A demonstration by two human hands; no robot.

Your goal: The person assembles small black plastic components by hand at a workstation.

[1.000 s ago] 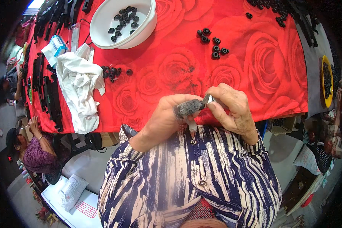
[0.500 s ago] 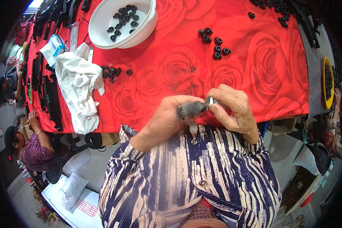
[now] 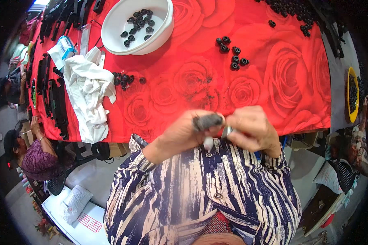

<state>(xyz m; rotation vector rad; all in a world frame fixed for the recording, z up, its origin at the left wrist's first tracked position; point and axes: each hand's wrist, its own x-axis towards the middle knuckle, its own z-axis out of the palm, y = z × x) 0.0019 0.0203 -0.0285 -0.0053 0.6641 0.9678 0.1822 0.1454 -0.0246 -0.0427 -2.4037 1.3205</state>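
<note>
Both my hands meet just above the table's near edge, blurred by motion. My left hand (image 3: 180, 130) is closed, with a dark grey fuzzy piece (image 3: 208, 121) at its thumb side; whether this is worn on a digit or held, I cannot tell. A white wrap (image 3: 208, 143) shows on a digit beneath it. In the closed fingers of my right hand (image 3: 251, 128) sits a small shiny metal blade (image 3: 227, 132), close beside the grey piece. Whatever my left fingers grip is hidden. Dark crumbs (image 3: 206, 98) lie on the red cloth beyond my hands.
A red rose-patterned cloth (image 3: 151, 94) covers the table. On it are a white bowl (image 3: 110, 34) holding black round parts, loose black parts (image 3: 235, 59), a white cloth (image 3: 88, 90) and long black pieces (image 3: 57, 106). A yellow tray (image 3: 349, 116) stands right. Another person (image 3: 39, 159) sits left.
My right hand has turned and dropped slightly, the metal blade now lower beside the grey piece. My left hand has tilted. The table items appear slightly shifted in view.
</note>
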